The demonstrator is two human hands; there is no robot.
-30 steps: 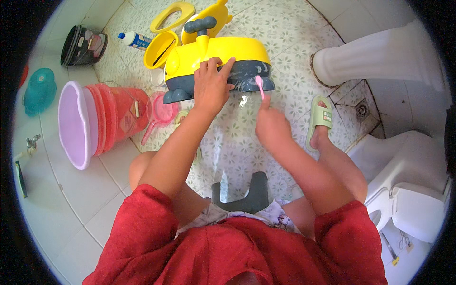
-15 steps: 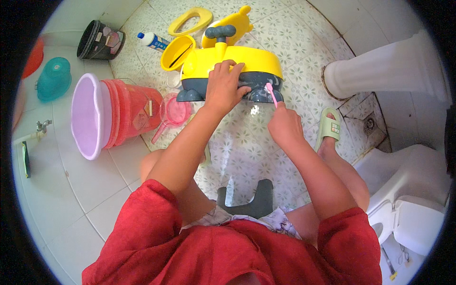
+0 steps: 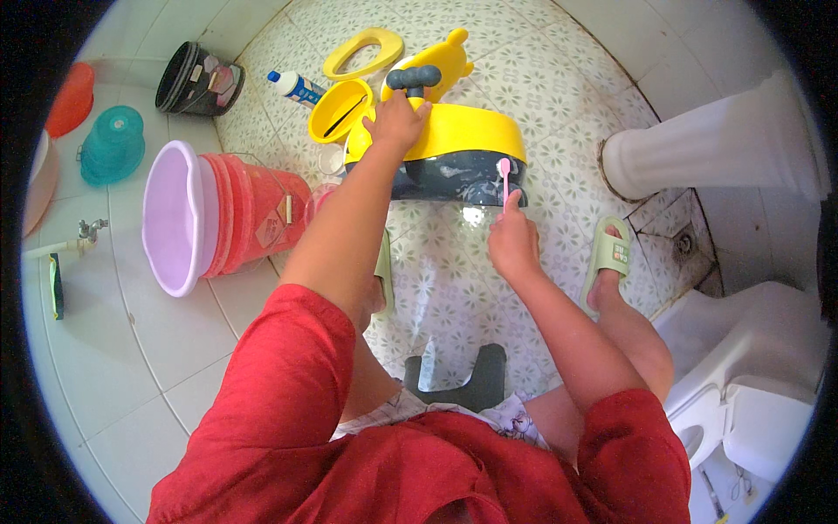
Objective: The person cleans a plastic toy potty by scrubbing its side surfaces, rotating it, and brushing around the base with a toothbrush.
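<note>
Right hand (image 3: 514, 243): grip clamped on pink brush (image 3: 505, 181). Left hand (image 3: 399, 125), at yellow body (image 3: 476, 131): closure unclear. Slick-looking dark base (image 3: 436, 179) could cause slippage.

Patterned tile floor (image 3: 559, 105), pale with grey-green flowers. Upper centre: a yellow-and-grey plastic body (image 3: 471, 131). Upper left of centre: a yellow ring (image 3: 390, 42), a white bottle (image 3: 301, 90) with blue label, a yellow bowl (image 3: 330, 103). Right: a white pedestal (image 3: 698, 140). Lower centre: a dark stool (image 3: 491, 375).
</note>
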